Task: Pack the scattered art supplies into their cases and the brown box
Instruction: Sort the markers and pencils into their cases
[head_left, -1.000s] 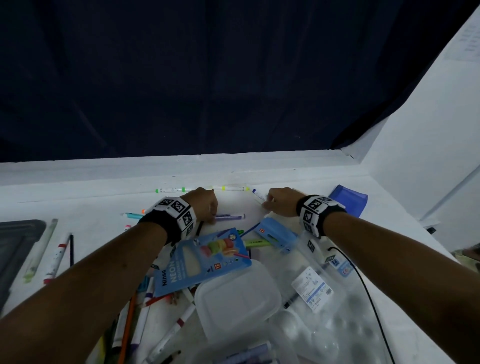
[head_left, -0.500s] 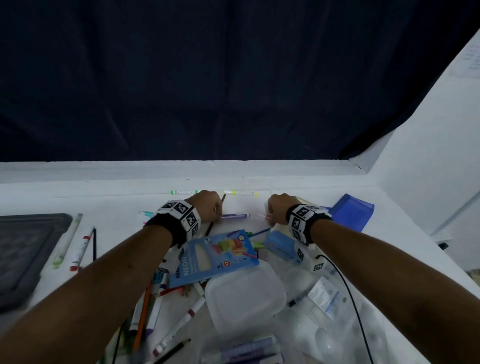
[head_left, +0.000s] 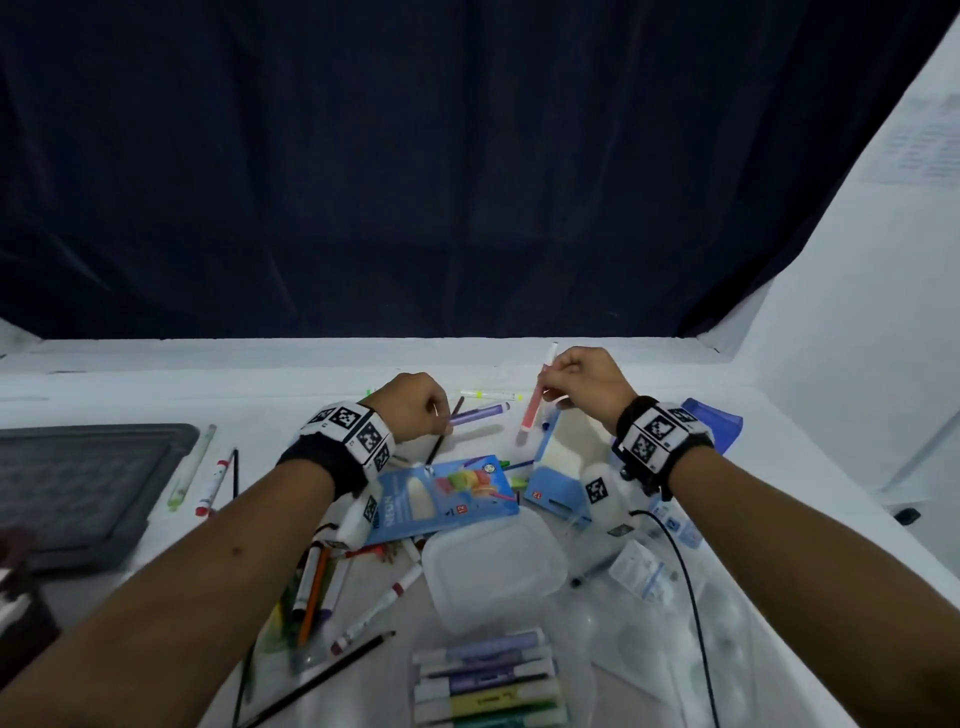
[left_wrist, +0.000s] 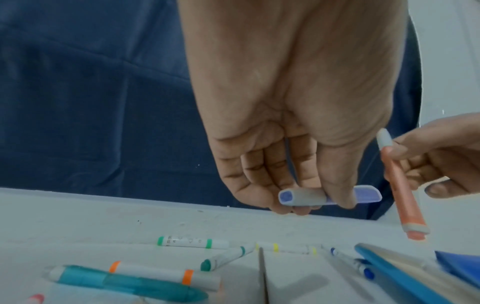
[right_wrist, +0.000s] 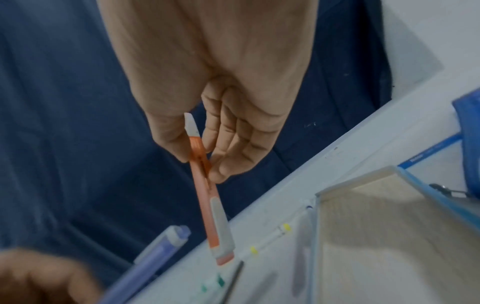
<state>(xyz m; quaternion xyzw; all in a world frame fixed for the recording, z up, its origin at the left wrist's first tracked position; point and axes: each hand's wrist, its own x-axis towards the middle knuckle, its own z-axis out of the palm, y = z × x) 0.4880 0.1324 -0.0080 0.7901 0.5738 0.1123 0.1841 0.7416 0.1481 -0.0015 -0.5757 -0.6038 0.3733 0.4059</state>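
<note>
My left hand (head_left: 428, 413) hovers just above the table and pinches a purple highlighter (head_left: 480, 413) near its grey cap, seen close up as the purple highlighter (left_wrist: 363, 195) under my left hand (left_wrist: 298, 156). My right hand (head_left: 563, 382) is raised higher and pinches a coral-orange highlighter (head_left: 534, 405) that hangs tip down. In the right wrist view the orange highlighter (right_wrist: 207, 191) dangles from thumb and fingers beside an open blue card case (right_wrist: 376, 226). That blue case (head_left: 556, 457) lies under my right wrist.
White-barrelled markers (left_wrist: 192, 242) and a teal pen (left_wrist: 124, 281) lie along the far table edge. A grey tray (head_left: 78, 483) sits left. A blue neon pack (head_left: 447, 493), a translucent tub (head_left: 493, 571), a row of highlighters (head_left: 483, 680) and loose pens (head_left: 311, 577) crowd the front. A blue lid (head_left: 719, 421) lies right.
Both hands have come up off the table. The right has lifted the orange highlighter well clear, and the left now holds the purple highlighter above the surface.
</note>
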